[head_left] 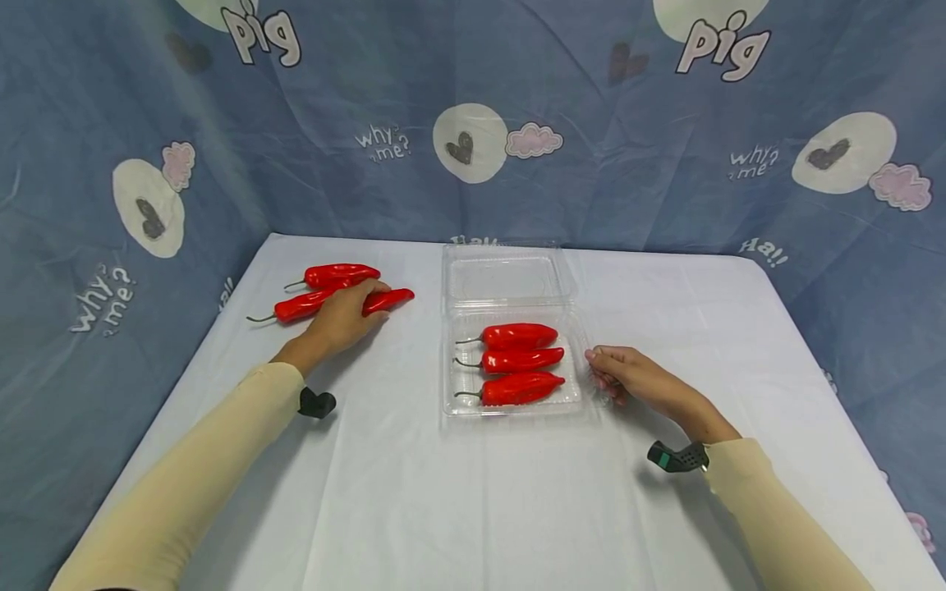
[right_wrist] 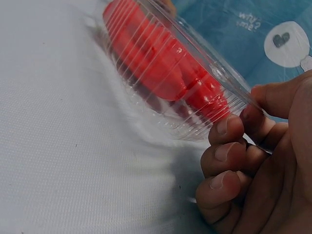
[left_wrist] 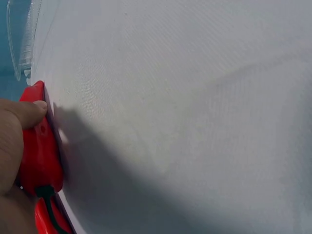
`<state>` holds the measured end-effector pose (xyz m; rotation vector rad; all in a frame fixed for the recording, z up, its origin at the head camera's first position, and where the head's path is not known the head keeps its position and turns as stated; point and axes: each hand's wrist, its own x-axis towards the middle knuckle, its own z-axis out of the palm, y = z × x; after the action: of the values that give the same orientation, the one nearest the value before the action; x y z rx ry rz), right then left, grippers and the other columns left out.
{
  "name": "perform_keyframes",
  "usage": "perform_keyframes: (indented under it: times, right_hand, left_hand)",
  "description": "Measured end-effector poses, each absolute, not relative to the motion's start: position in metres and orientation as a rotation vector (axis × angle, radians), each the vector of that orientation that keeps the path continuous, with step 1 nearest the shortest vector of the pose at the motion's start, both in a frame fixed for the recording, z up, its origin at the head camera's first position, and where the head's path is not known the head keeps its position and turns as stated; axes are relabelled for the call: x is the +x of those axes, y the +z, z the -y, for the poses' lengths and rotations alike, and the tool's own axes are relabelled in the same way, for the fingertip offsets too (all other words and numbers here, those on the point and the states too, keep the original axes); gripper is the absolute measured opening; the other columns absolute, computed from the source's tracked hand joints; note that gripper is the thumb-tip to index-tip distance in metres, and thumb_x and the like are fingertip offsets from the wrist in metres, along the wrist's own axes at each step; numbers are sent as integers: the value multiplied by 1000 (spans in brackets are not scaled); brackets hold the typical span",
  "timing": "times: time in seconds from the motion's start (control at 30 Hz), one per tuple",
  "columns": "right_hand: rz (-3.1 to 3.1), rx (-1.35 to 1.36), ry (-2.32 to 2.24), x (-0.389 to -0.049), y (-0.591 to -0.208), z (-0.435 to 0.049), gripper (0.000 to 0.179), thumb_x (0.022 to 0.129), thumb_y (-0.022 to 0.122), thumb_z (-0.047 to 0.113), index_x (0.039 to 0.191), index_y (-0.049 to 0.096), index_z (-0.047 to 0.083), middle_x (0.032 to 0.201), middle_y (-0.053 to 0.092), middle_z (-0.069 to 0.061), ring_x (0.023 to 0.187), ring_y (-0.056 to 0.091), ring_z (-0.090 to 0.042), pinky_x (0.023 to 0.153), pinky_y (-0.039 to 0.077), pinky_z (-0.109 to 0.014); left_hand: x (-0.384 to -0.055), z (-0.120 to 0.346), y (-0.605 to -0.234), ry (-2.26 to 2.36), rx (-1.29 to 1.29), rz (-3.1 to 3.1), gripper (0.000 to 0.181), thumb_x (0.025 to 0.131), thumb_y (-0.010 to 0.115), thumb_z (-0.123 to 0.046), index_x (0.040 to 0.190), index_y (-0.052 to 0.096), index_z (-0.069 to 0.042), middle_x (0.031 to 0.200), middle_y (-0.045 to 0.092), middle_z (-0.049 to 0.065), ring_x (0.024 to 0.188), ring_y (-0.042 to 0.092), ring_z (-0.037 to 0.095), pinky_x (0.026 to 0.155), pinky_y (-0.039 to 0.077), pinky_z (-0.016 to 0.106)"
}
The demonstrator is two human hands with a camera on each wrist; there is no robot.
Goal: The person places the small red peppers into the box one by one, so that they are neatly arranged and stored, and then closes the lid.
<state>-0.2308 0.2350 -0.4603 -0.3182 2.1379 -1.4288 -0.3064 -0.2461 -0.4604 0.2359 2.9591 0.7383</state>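
Observation:
A clear plastic clamshell box (head_left: 454, 408) lies open on the table, its lid (head_left: 506, 283) folded back. Three red chili peppers (head_left: 520, 361) rest side by side in its base, stems to the left. My right hand (head_left: 636, 377) pinches the box's right rim between thumb and fingers; the right wrist view shows the grip on the clear edge (right_wrist: 251, 103). Over at the left, my left hand (head_left: 343, 320) holds another red chili pepper (head_left: 392, 300). In the left wrist view the thumb presses on this pepper (left_wrist: 41, 161), and the other fingers are mostly hidden.
Two more red chili peppers lie beside the left hand, one behind (head_left: 342, 275) and one to its left (head_left: 296, 308). A white cloth (head_left: 414, 492) covers the table. Blue printed fabric (head_left: 332, 189) hangs along the back and sides.

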Motion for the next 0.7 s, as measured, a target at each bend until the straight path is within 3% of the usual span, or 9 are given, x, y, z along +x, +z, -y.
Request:
perform_keyframes:
  times: [0.27,0.7]
  right_hand:
    - [-2141,-319,-1419,-232,-461,-235,46,108,45,35,90,48,-6,75,49,-5,61,46,-14,53,41,-27]
    - [-2143,-317,-1414,-232,-461,-235,44,108,46,36,91,50,-5,76,49,-6,62,46,-14,53,42,-27]
  left_hand:
    - [-301,250,-460,711,276,-2961,62,92,75,-24,148,49,-15,147,51,11,134,44,32,110,41,54]
    - [-284,254,-456,750,312,-2950,63,91,76,-25,147,49,-17,140,56,10,118,53,29,100,51,49]
